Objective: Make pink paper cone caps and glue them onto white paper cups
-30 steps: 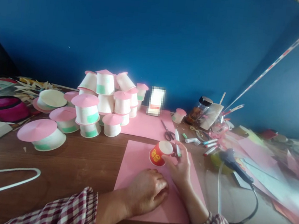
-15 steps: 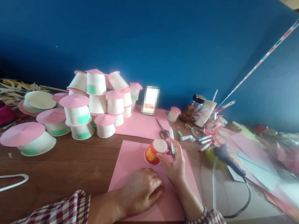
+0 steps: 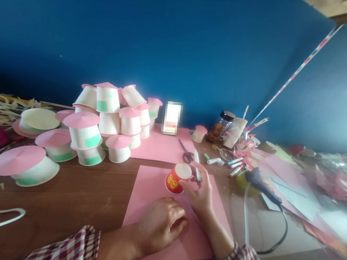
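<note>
My right hand [image 3: 200, 192] grips a small red paper cup [image 3: 176, 178] with a yellow print, turned bottom-up and tilted on a pink paper sheet [image 3: 152, 193]. A white and green marker [image 3: 197, 170] lies by its fingers; whether they hold it I cannot tell. My left hand [image 3: 161, 223] rests on the same sheet with fingers curled, pressing the paper down.
A heap of white cups capped with pink paper cones [image 3: 107, 115] stands at the left. Scissors [image 3: 186, 152] lie on a second pink sheet [image 3: 162, 145]. A glue gun [image 3: 256, 180] with its cable, markers, a jar [image 3: 221, 126] and paper scraps crowd the right.
The view has swung slightly right and up, so everything sits further left. Both hands and the cup stay put on the pink sheet.
</note>
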`<action>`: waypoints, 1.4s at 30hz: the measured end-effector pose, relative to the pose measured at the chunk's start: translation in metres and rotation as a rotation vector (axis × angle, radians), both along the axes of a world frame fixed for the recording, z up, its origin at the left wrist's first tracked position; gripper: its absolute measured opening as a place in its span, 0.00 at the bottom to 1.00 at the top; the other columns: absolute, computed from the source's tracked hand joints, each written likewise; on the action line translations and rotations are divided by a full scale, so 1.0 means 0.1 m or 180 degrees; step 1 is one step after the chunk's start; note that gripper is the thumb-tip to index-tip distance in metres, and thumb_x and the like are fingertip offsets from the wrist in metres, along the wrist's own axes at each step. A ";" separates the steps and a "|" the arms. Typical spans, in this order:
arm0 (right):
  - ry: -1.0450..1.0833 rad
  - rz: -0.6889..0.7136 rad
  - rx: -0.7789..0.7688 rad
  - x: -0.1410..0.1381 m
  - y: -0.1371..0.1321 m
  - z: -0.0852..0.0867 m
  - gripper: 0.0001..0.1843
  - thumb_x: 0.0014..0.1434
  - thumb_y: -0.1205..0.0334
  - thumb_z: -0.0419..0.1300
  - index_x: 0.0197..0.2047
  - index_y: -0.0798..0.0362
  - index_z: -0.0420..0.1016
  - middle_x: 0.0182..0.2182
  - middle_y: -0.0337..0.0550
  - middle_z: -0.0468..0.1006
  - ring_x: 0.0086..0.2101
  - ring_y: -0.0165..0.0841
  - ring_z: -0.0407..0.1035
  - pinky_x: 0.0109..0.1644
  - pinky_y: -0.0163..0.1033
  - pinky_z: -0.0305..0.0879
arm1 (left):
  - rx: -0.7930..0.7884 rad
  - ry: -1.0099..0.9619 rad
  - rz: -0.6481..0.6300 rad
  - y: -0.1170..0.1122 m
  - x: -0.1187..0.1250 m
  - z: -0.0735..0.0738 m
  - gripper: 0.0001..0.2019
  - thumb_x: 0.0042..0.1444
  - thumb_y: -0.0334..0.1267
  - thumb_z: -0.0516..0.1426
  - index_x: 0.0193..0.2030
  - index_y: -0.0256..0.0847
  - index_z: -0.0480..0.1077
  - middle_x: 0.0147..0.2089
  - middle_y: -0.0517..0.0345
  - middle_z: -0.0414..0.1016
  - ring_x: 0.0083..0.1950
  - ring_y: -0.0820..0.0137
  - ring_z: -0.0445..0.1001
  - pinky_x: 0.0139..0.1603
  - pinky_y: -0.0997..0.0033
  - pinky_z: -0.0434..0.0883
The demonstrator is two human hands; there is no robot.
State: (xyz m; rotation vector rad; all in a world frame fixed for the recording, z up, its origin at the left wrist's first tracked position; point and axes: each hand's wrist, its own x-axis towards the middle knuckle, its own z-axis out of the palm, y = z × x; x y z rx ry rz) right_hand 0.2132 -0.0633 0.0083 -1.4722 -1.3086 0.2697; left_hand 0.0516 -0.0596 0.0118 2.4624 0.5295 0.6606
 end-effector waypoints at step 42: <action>0.0009 0.0017 -0.0031 -0.02 -0.02 0.04 0.32 0.50 0.55 0.65 0.57 0.47 0.62 0.48 0.46 0.74 0.34 0.33 0.68 0.39 0.41 0.70 | -0.0053 -0.0058 0.0116 0.00 0.01 0.05 0.08 0.56 0.32 0.52 0.28 0.40 0.70 0.27 0.57 0.72 0.30 0.70 0.69 0.32 0.72 0.63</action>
